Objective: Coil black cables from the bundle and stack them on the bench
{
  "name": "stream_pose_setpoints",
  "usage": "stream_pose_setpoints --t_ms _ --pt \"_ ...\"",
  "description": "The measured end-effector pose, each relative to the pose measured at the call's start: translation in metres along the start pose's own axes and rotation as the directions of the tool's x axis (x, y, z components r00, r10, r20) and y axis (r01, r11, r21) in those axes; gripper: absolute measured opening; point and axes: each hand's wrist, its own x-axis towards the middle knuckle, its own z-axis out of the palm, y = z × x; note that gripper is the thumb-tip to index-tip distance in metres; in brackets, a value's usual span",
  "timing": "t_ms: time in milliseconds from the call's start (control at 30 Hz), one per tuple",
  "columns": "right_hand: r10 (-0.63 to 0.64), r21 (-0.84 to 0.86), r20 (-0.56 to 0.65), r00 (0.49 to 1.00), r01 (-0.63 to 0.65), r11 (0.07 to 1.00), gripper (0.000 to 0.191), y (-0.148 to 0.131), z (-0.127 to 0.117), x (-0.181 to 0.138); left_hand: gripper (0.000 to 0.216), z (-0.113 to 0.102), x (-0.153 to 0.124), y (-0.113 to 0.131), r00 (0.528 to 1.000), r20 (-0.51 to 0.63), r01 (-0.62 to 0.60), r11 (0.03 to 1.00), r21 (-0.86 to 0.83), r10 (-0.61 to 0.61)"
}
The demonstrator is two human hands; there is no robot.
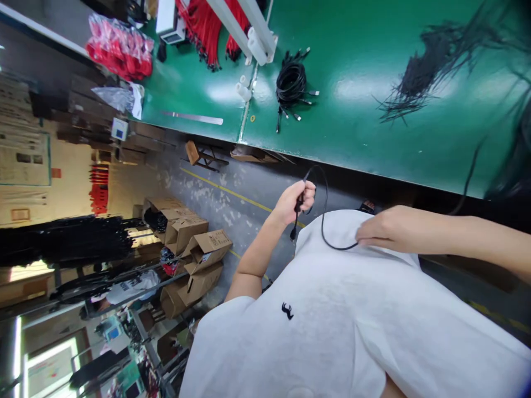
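A black cable (324, 221) loops between my two hands in front of the white shirt. My left hand (299, 200) is closed in a fist around one part of it, and a dark plug end (293, 232) hangs below the fingers. Further right, my right hand (379, 229) pinches the cable's other stretch near the shirt; its fingertips are partly hidden. Beyond my hands, a coiled bundle of black cables (291, 83) with USB plugs lies on the green table (352, 127). A heap of thin black strips, perhaps cable ties (427, 72), is spread to its right.
White plastic spools (244, 90) and a metal ruler (197, 118) lie on the table, with red cables (203, 27) behind. A bag of red items (120, 47) sits far left. Cardboard boxes (207, 249) and a wooden stool (199, 155) stand on the floor. Another person (133, 287) is farther off.
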Motion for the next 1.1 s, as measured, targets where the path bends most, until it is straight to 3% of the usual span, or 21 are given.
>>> stream_pose_setpoints --t_ms 67,133,233,367,500,600,667,733,800,867,933,1033,1067,1100 --pt "-0.004 0.035 0.015 1.0 0.003 0.999 0.042 -0.007 -0.011 0.015 0.027 0.012 0.002 -0.013 0.991 0.125 0.025 0.987 0.159 -0.045" --pt "0.061 0.03 -0.13 0.99 -0.057 0.998 0.044 -0.003 -0.028 0.024 0.037 0.02 -0.001 -0.02 0.964 0.241 0.046 0.96 0.275 -0.115" --pt "0.168 0.008 -0.329 0.929 -0.175 0.985 0.045 0.022 -0.046 0.022 0.045 0.024 -0.01 -0.019 0.926 0.339 0.039 0.936 0.351 -0.166" --pt "0.226 0.047 -0.371 0.901 -0.225 0.973 0.047 0.044 -0.043 0.014 0.04 0.025 -0.013 -0.013 0.918 0.355 0.06 0.946 0.319 -0.178" --pt "0.196 0.067 -0.354 0.914 -0.184 0.981 0.045 0.036 -0.037 0.022 0.031 0.03 -0.012 -0.013 0.88 0.401 0.144 0.946 0.289 -0.256" --pt "0.205 0.099 -0.38 0.902 -0.181 0.978 0.042 0.045 -0.041 0.018 0.034 0.03 -0.018 -0.006 0.893 0.334 0.22 0.94 0.26 -0.302" --pt "0.317 0.141 -0.442 0.839 -0.284 0.948 0.04 0.071 -0.043 -0.002 0.044 0.025 -0.025 0.005 0.95 0.219 0.182 0.964 0.196 -0.224" --pt "0.492 0.188 -0.532 0.69 -0.47 0.862 0.036 0.111 -0.041 -0.039 0.05 0.018 -0.032 0.016 0.993 0.114 0.015 0.996 0.093 -0.026" --pt "0.621 0.203 -0.602 0.502 -0.656 0.727 0.029 0.151 -0.035 -0.086 0.048 0.013 -0.037 0.022 0.99 0.053 -0.136 0.99 0.026 0.135" --pt "0.623 0.101 -0.628 0.466 -0.745 0.659 0.029 0.175 -0.025 -0.128 0.044 0.012 -0.037 0.023 0.989 0.047 -0.144 0.989 0.021 0.143" --pt "0.593 -0.022 -0.643 0.485 -0.786 0.618 0.039 0.171 -0.011 -0.152 0.043 0.012 -0.036 0.023 0.994 0.039 -0.102 0.994 0.045 0.101" --pt "0.46 -0.167 -0.714 0.528 -0.766 0.621 0.041 0.111 0.022 -0.144 0.041 0.006 -0.039 0.034 0.978 -0.052 -0.199 0.978 0.061 0.202" --pt "0.422 -0.188 -0.681 0.599 -0.699 0.69 0.036 0.084 0.034 -0.132 0.041 0.001 -0.041 0.04 0.958 -0.087 -0.268 0.961 0.065 0.273" --pt "0.375 -0.184 -0.563 0.736 -0.555 0.811 0.035 0.058 0.046 -0.117 0.04 -0.005 -0.043 0.046 0.935 -0.107 -0.331 0.941 0.069 0.337"
